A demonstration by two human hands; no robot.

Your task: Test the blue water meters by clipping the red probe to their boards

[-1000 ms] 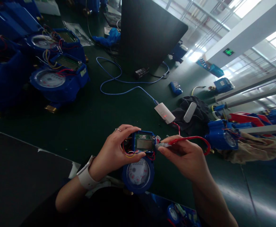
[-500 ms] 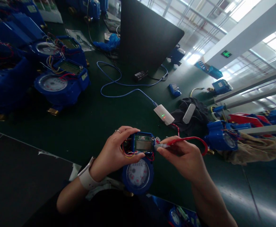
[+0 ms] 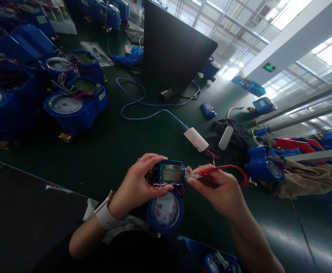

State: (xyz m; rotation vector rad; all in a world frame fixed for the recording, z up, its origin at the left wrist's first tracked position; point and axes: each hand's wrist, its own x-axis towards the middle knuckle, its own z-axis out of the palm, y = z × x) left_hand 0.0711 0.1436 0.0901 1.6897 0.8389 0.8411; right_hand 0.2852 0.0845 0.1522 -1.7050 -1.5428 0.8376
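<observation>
A blue water meter [image 3: 166,212] with a round dial stands at the table's near edge, its small display module [image 3: 171,173] uncovered and wires loose around it. My left hand [image 3: 140,182] is closed around the module's left side, thumb below and fingers above. Between the thumb and fingers of my right hand [image 3: 218,189] is a grey-tipped probe connector [image 3: 193,175], pressed against the module's right side. A red cable [image 3: 231,167] loops from it over the hand. Beyond, a white adapter box [image 3: 196,139] shows a red light and joins a blue USB cable [image 3: 151,113].
Several blue water meters [image 3: 75,110] crowd the left side. A black laptop [image 3: 177,45] stands open at the back. To the right lie a dark cloth [image 3: 240,140] with a pale oblong device [image 3: 226,138], another meter [image 3: 265,165] and a brown cloth [image 3: 308,180].
The green light on the white adapter box has gone out, leaving the red one. Both hands keep nearly the same hold; the view has shifted slightly.
</observation>
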